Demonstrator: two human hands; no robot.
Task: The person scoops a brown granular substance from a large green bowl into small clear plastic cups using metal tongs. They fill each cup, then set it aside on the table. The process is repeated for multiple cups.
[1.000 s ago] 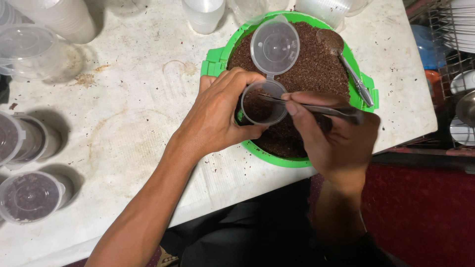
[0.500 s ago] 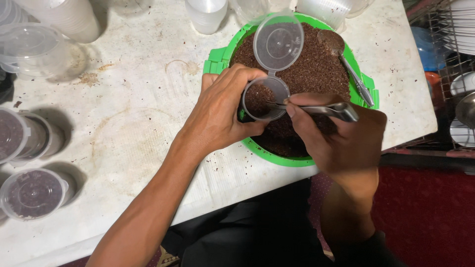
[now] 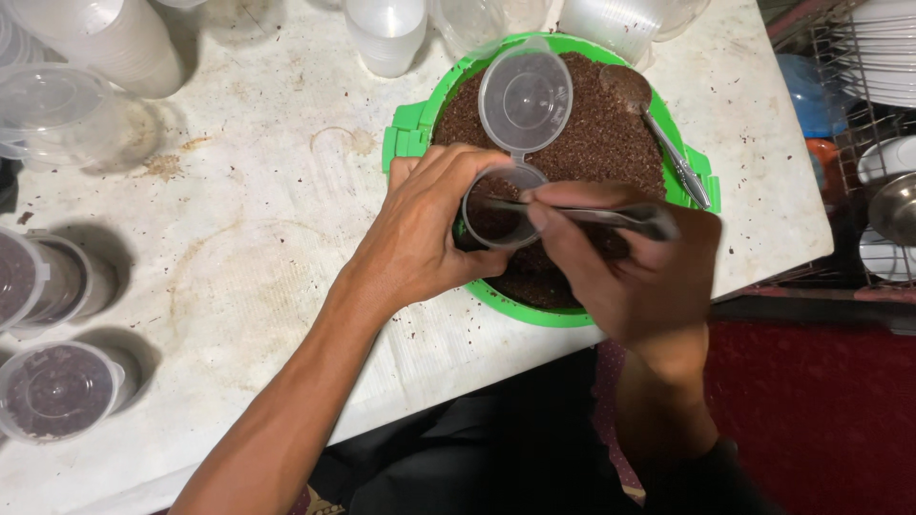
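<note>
My left hand [image 3: 420, 234] grips a small clear plastic cup [image 3: 501, 205] partly filled with dark brown granules, its hinged lid [image 3: 526, 100] flipped open behind it. My right hand [image 3: 625, 267] holds a metal spoon [image 3: 582, 212] laid across the cup's mouth, its tip inside the cup. Both hands hover over a round green container [image 3: 405, 133] full of the same dark granules [image 3: 592, 143]. A second metal spoon [image 3: 658, 133] rests in the granules at the container's right side.
Lidded small cups of granules [image 3: 59, 391] sit at the left edge of the stained white table [image 3: 248, 248]. Empty clear cups [image 3: 386, 33] and stacked containers [image 3: 57, 105] line the far side. A wire rack with plates [image 3: 883, 86] stands on the right.
The spoon in my right hand has slid left, its tip now deeper in the cup. The cup and my left hand stay nearly in place.
</note>
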